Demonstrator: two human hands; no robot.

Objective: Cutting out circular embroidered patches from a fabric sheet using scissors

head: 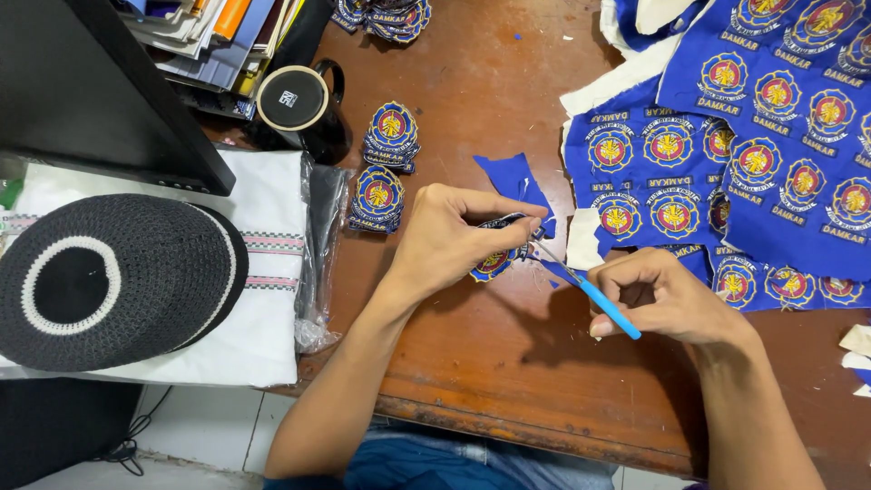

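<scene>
My left hand (451, 238) pinches a round embroidered badge (493, 264), blue with a red and yellow middle, just above the wooden table (508, 363). My right hand (667, 299) grips small scissors with a light blue handle (608, 308); their metal tips meet the badge's right edge. A scrap of blue cloth (513, 177) lies just behind the left hand. Sheets of blue fabric (771, 154) covered with several uncut badges spread over the right side of the table.
Two stacks of cut badges (386, 168) sit left of the hands, and another pile (386, 18) at the far edge. A black mug (299, 104), books, a black knitted cap (109, 277) on bagged white cloth (272, 318) and a dark monitor (91, 91) fill the left.
</scene>
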